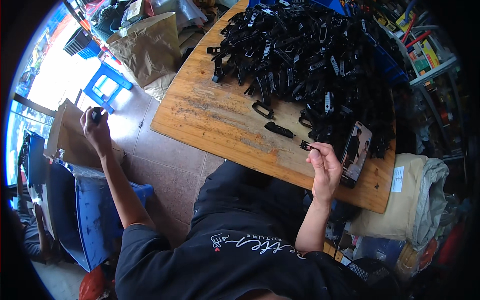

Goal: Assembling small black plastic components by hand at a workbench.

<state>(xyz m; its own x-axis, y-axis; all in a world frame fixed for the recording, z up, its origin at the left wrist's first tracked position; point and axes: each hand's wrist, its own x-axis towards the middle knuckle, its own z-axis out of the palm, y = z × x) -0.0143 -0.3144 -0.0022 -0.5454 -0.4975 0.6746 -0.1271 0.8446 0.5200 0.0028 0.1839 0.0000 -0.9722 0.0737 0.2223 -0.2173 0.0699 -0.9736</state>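
Note:
Out to the left, beside an opened cardboard box [75, 135], my left hand [96, 131] is raised and closed round a small black plastic piece [96, 115]. My right hand [325, 167] is over the near right part of the wooden table [200, 107], pinching another small black part [305, 145] between thumb and fingertips. Just beyond it lie a long black plastic part [278, 130] and a black oblong frame [262, 109]. A large heap of similar black parts [295, 55] covers the far side of the table. What exactly the parts are, I cannot tell.
A phone [357, 152] with its screen lit leans right of my right hand. On the floor at left stand a blue stool [106, 86], a brown paper bag [145, 50] and a blue bin [92, 215]. Wrapped packages [400, 192] sit off the table's right corner. Shelving fills the right.

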